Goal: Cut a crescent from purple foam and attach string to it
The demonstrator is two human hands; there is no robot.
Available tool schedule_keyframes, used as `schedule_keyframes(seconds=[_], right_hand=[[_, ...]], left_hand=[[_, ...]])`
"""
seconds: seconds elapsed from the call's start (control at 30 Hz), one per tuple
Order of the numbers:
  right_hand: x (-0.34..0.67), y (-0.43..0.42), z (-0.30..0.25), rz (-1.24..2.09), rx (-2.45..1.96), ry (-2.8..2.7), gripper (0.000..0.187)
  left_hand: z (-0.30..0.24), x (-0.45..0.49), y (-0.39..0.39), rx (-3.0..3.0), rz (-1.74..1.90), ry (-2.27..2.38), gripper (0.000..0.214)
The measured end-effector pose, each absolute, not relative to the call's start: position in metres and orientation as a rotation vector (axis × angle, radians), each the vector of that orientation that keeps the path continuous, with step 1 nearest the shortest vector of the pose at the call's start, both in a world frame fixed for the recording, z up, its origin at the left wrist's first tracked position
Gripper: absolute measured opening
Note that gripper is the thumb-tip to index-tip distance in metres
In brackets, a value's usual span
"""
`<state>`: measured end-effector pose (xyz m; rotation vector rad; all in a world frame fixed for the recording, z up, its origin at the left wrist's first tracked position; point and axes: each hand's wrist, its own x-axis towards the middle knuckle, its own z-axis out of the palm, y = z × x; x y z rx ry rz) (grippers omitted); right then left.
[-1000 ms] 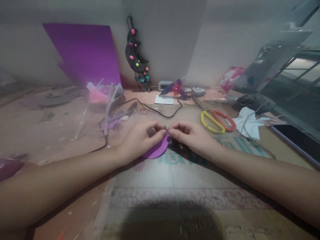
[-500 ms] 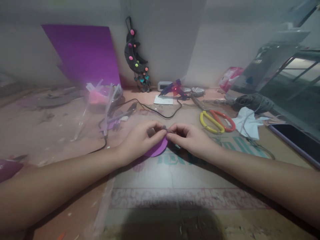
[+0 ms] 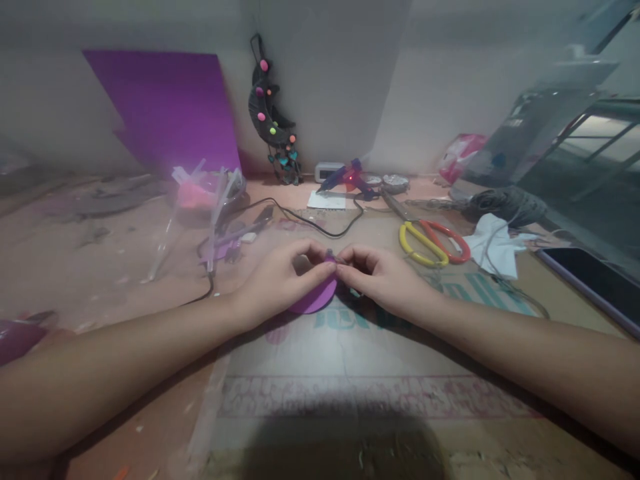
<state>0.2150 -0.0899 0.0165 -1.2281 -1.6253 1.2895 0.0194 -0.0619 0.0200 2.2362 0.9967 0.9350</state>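
Observation:
A flat purple piece with a rounded edge (image 3: 316, 299) is pinched between the thumb and fingers of my left hand (image 3: 287, 277), low over the printed sheet. My right hand (image 3: 383, 275) meets it at the piece's upper right edge, thumb and index finger pressed together. What lies between those right fingertips is too small and hidden to make out. A small dark bit (image 3: 329, 253) shows just above the touching fingertips. Part of the purple piece is covered by my left hand.
Scissors with yellow and red handles (image 3: 424, 244) lie beyond my right hand, near a phone (image 3: 595, 283) and grey yarn (image 3: 507, 205). A glue gun (image 3: 347, 179) with its cord stands at the back. Clear glue sticks (image 3: 216, 220) and purple card (image 3: 175, 110) are left.
The purple piece and my left thumb have shifted very slightly to the right. Both hands otherwise stay in place, fingertips together.

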Motion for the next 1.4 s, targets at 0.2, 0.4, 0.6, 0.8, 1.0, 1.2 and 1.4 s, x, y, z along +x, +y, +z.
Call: schedule_keyframes(seconds=[0.2, 0.4, 0.6, 0.8, 1.0, 1.2, 1.4], right_hand=[[0.216, -0.088, 0.015, 1.217, -1.208, -1.680, 0.020], [0.216, -0.088, 0.015, 1.152, -1.198, -1.718, 0.019], [0.215, -0.090, 0.018, 1.225, -1.228, -1.667, 0.017], [0.214, -0.089, 0.015, 1.257, -1.206, -1.612, 0.019], [0.214, -0.090, 0.016, 1.278, -1.198, -1.603, 0.018], [0.215, -0.090, 0.016, 1.242, -1.216, -1.616, 0.018], [0.214, -0.089, 0.016, 1.258, -1.198, -1.620, 0.018]], left_hand=[[0.020, 0.019, -0.060, 2.240, 0.938, 0.959, 0.015], [0.021, 0.019, -0.060, 2.254, 0.940, 0.985, 0.017], [0.023, 0.018, -0.057, 2.176, 0.970, 1.030, 0.020], [0.023, 0.016, -0.052, 1.783, 1.104, 1.063, 0.021], [0.021, 0.013, -0.053, 2.079, 1.075, 1.066, 0.033], [0.028, 0.015, -0.058, 2.207, 0.999, 1.077, 0.028], [0.026, 0.016, -0.055, 2.219, 1.023, 1.079, 0.020]])
